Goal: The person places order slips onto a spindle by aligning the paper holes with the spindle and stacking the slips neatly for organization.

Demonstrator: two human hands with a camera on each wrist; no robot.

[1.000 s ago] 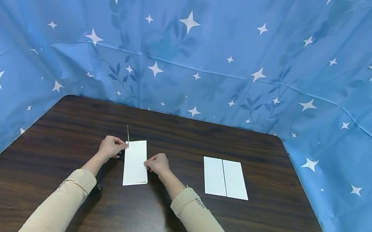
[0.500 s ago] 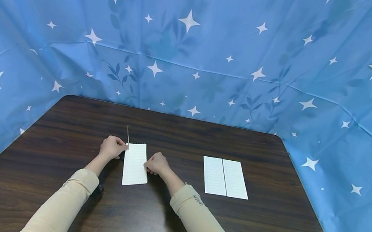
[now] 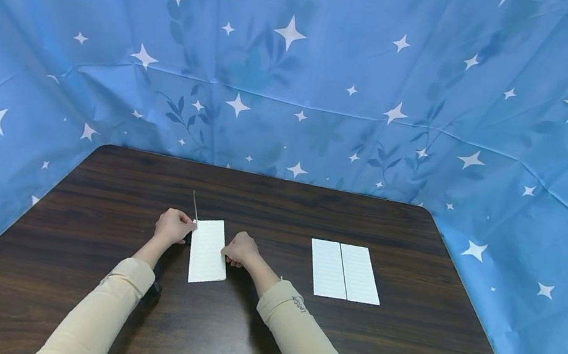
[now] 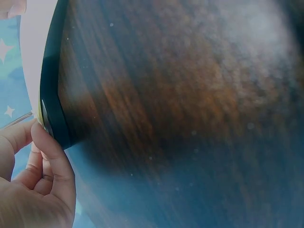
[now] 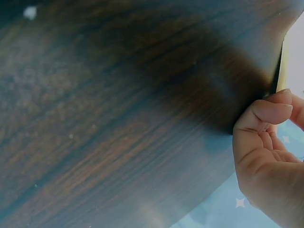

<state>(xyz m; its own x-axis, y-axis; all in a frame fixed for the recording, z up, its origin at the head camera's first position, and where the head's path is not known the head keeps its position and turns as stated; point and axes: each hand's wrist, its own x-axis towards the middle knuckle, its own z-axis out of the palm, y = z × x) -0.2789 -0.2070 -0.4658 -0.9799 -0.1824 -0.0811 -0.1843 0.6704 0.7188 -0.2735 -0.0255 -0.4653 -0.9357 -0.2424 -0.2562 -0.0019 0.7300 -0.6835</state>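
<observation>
Pinching opposite edges, left hand (image 3: 173, 226) and right hand (image 3: 241, 249) hold white, faintly ruled paper (image 3: 207, 253).

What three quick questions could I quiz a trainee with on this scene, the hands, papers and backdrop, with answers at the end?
1. Multiple choice: where is the right hand on the held paper? A) near-left corner; B) right edge; C) far-left corner.

2. True or false: the left hand is touching the pair of white pages lying on the table.

3. Fill in the word: the blue cloth behind the table is printed with white four-pointed ____.

Key: 1. B. 2. False; it is at the held paper's far-left corner. 3. Stars.
</observation>
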